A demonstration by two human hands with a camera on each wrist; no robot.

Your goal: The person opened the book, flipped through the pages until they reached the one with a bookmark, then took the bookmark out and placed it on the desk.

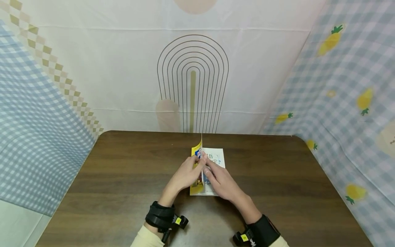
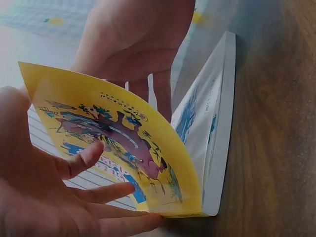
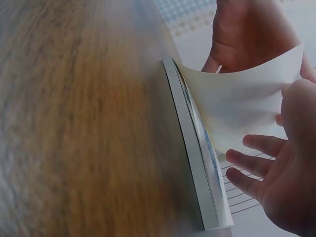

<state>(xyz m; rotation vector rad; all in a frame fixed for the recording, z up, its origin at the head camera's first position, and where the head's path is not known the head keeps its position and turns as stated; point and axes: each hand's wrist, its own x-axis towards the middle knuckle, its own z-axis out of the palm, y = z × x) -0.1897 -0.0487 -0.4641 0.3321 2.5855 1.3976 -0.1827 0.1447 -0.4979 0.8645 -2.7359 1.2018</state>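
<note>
A book lies on the table with its yellow front cover lifted and bowed upward; colourful drawings show on the cover's outer face. My left hand is at the cover's free edge, its thumb over the edge and fingers along the yellow side, pinching it. On the other side, my right hand has its fingers fairly straight and spread, fingertips right by the pale inner face of the cover. Below them, the white first page with blue print lies flat on the book.
The brown wooden table surrounds the book. Behind its far edge hangs a white cloth with arched lines. Blue checked cloths hang at the left and right. Each wrist wears a black strap with a small camera.
</note>
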